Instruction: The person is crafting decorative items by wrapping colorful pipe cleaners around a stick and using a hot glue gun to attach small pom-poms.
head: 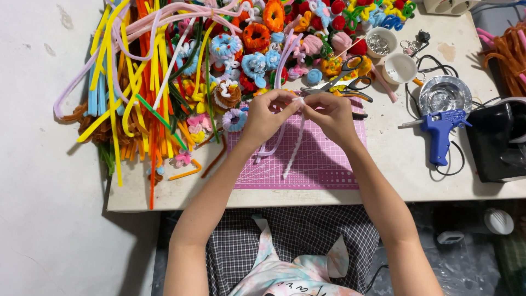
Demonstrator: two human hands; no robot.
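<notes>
My left hand (264,116) and my right hand (330,115) meet above a pink cutting mat (323,164) and pinch the top of a white pipe cleaner (295,148) between them. The white stem hangs down over the mat toward me. A pale lilac pipe cleaner (272,147) loops down from my left hand beside it. Both hands have their fingertips closed on the fuzzy stems where they join.
A heap of long coloured pipe cleaners (137,82) covers the table's left. Finished fuzzy flowers and rings (257,38) lie behind the mat, with scissors (342,82). Right of the mat are a blue glue gun (441,129), two small white cups (399,68), a metal dish (445,94) and a black box (501,140).
</notes>
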